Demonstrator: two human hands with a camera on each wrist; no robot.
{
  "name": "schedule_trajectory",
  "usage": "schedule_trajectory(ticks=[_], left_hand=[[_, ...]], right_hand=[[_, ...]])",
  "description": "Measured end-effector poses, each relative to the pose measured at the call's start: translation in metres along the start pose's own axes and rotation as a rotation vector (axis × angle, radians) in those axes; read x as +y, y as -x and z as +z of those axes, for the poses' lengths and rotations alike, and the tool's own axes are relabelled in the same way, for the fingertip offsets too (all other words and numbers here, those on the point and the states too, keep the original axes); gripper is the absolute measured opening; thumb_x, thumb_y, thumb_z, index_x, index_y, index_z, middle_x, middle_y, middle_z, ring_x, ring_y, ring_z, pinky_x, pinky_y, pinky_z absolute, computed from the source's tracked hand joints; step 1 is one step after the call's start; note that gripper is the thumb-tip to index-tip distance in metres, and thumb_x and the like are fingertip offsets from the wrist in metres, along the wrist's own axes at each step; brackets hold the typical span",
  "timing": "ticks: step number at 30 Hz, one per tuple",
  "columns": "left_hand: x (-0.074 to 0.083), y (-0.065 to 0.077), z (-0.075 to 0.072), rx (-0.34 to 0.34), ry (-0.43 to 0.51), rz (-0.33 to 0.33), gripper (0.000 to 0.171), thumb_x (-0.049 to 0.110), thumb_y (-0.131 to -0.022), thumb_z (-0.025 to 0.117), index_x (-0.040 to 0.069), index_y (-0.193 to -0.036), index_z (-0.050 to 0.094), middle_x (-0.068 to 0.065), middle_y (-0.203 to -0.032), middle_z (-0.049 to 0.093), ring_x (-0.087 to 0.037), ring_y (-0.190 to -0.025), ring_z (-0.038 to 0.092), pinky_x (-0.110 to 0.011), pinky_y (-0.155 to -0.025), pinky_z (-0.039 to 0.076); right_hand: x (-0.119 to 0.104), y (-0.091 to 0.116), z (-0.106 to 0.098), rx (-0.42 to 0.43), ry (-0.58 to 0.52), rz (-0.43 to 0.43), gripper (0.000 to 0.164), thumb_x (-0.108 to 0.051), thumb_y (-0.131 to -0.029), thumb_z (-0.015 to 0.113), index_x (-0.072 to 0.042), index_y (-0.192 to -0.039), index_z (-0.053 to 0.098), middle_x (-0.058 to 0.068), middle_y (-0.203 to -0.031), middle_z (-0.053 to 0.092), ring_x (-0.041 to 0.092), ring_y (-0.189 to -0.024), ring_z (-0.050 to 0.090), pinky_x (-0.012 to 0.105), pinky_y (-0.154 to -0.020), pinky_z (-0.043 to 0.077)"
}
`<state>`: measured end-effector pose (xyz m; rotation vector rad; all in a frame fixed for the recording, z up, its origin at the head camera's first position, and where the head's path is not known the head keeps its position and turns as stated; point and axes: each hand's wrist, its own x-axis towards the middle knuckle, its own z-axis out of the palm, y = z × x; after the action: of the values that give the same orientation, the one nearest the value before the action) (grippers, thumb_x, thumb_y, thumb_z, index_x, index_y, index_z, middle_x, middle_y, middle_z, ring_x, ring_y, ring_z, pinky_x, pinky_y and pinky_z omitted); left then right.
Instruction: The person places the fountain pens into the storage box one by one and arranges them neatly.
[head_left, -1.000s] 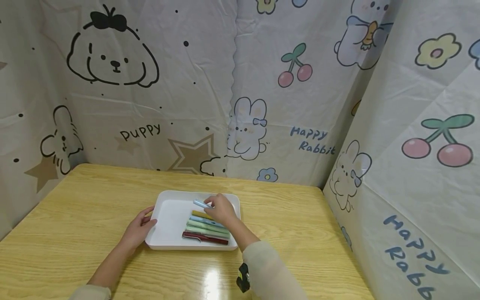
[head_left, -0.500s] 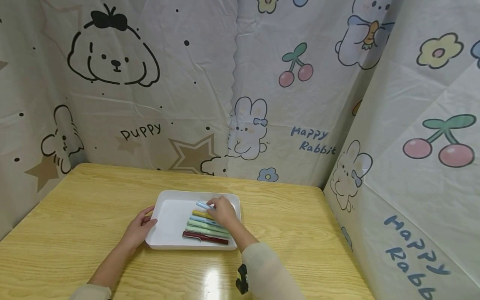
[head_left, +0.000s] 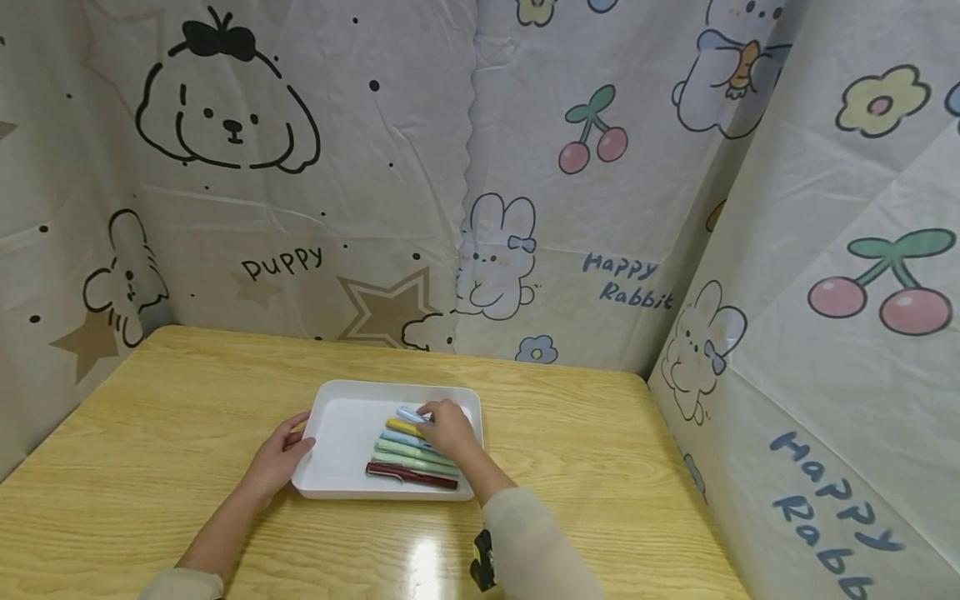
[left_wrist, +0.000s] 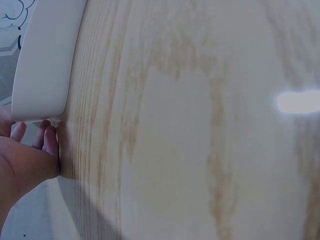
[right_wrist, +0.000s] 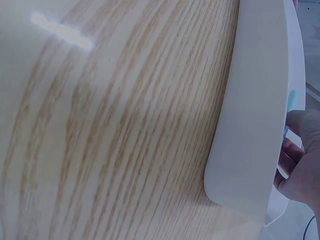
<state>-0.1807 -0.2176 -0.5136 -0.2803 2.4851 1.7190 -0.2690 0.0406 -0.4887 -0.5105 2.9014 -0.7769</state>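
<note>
A white tray (head_left: 341,450) lies on the table, its left end held by my left hand (head_left: 275,458). In the left wrist view that hand's fingers reach around the wall of the tray (left_wrist: 47,60). My right hand (head_left: 453,432) pinches a light blue pen (head_left: 410,414) over the tray's back right part; the hand covers the pen's right end. In front of it, a yellow pen (head_left: 402,427), another light blue pen (head_left: 401,438), green pens (head_left: 408,454) and a dark red pen (head_left: 411,476) with a metal clip lie side by side. Their right ends are partly hidden.
The wood-grain table (head_left: 187,400) extends around the tray. Printed cloth (head_left: 375,183) hangs behind and at both sides. A black and yellow object (head_left: 482,560) sits by the right sleeve.
My right hand has lowered the light blue pen slightly toward the front right, bringing it close behind the yellow pen. My left hand stays at the tray's left end.
</note>
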Motion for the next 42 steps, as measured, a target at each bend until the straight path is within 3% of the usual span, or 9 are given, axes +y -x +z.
schedule_trajectory(ticks=[10, 18, 24, 29, 36, 42], left_hand=[[0.0, 0.001, 0.001, -0.001, 0.011, 0.001, 0.056, 0.02, -0.099, 0.042, 0.006, -0.148, 0.021, -0.032, -0.139, 0.036, -0.04, -0.122, 0.043, -0.039, -0.089, 0.05], [0.002, 0.001, 0.0, -0.006, -0.005, 0.004, 0.056, 0.022, -0.099, 0.042, 0.006, -0.149, 0.02, -0.033, -0.139, 0.035, -0.041, -0.121, 0.043, -0.04, -0.089, 0.05], [0.001, 0.0, 0.0, -0.006, -0.006, 0.004, 0.056, 0.022, -0.099, 0.042, 0.005, -0.148, 0.02, -0.033, -0.139, 0.035, -0.041, -0.121, 0.043, -0.04, -0.089, 0.05], [0.0, 0.0, 0.002, -0.007, 0.004, 0.009, 0.056, 0.02, -0.099, 0.043, 0.005, -0.148, 0.021, -0.033, -0.139, 0.035, -0.041, -0.122, 0.043, -0.039, -0.089, 0.05], [0.001, -0.001, 0.001, -0.012, -0.007, 0.0, 0.057, 0.023, -0.099, 0.043, 0.006, -0.149, 0.02, -0.033, -0.14, 0.034, -0.042, -0.123, 0.042, -0.041, -0.09, 0.049], [0.001, -0.002, -0.001, -0.019, -0.012, -0.014, 0.059, 0.025, -0.099, 0.043, 0.006, -0.149, 0.018, -0.034, -0.142, 0.032, -0.043, -0.125, 0.039, -0.045, -0.095, 0.047]], right_hand=[[-0.001, 0.002, 0.001, -0.024, -0.007, 0.008, 0.025, -0.017, -0.088, 0.06, -0.011, -0.111, 0.069, 0.007, -0.096, 0.063, 0.015, -0.083, 0.056, 0.029, -0.072, 0.047], [0.001, 0.0, 0.001, -0.032, -0.028, 0.004, 0.026, -0.006, -0.087, 0.055, -0.01, -0.108, 0.069, 0.005, -0.088, 0.062, 0.012, -0.072, 0.05, 0.024, -0.063, 0.043], [0.003, 0.0, 0.003, -0.037, -0.022, -0.009, 0.026, -0.004, -0.086, 0.056, -0.012, -0.106, 0.07, 0.003, -0.087, 0.061, 0.011, -0.076, 0.051, 0.026, -0.068, 0.045], [0.002, 0.002, 0.001, -0.042, -0.013, -0.016, 0.025, -0.006, -0.088, 0.055, -0.012, -0.107, 0.07, 0.004, -0.091, 0.065, 0.012, -0.079, 0.055, 0.027, -0.07, 0.048], [0.003, 0.002, -0.007, -0.043, -0.033, -0.002, 0.025, -0.011, -0.091, 0.054, -0.012, -0.111, 0.068, 0.01, -0.111, 0.065, 0.023, -0.102, 0.06, 0.036, -0.084, 0.05], [0.005, 0.002, -0.015, -0.009, -0.023, -0.033, 0.024, -0.02, -0.094, 0.054, -0.012, -0.112, 0.067, 0.009, -0.111, 0.063, 0.022, -0.098, 0.06, 0.035, -0.081, 0.05]])
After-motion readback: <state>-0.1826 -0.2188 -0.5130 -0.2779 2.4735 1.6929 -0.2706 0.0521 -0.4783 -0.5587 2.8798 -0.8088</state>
